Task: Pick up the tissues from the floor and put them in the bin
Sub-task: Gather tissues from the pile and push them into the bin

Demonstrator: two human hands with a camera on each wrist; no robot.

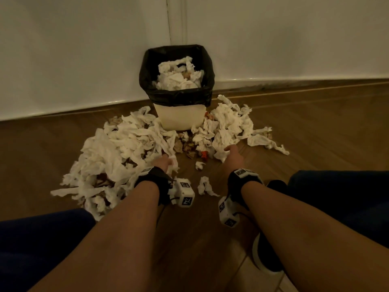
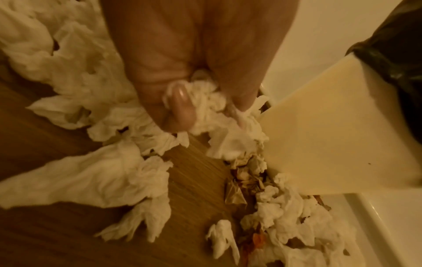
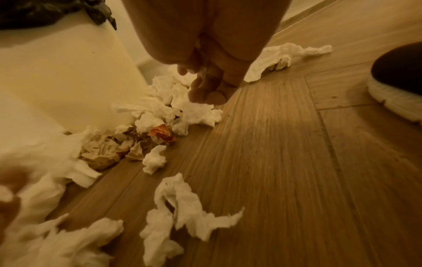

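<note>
The bin (image 1: 180, 116) is cream with a black liner (image 1: 147, 81) and stands against the wall, holding white tissues. Crumpled white tissues lie in a big pile to its left (image 1: 113, 150) and a smaller pile to its right (image 1: 227, 127). My left hand (image 1: 167, 162) grips a wad of tissue (image 2: 205, 97) at the left pile's near edge, fingers curled round it. My right hand (image 1: 231, 152) reaches down to the near edge of the right pile (image 3: 196, 112). Its fingers (image 3: 205, 94) are loosely curled just over the tissues, with nothing clearly held.
Brown and orange paper scraps (image 1: 189, 148) lie in front of the bin. Two small loose tissues (image 1: 205, 186) sit on the wooden floor between my forearms. A black shoe (image 3: 399, 72) is at the right. White wall panels (image 1: 84, 60) rise behind the bin.
</note>
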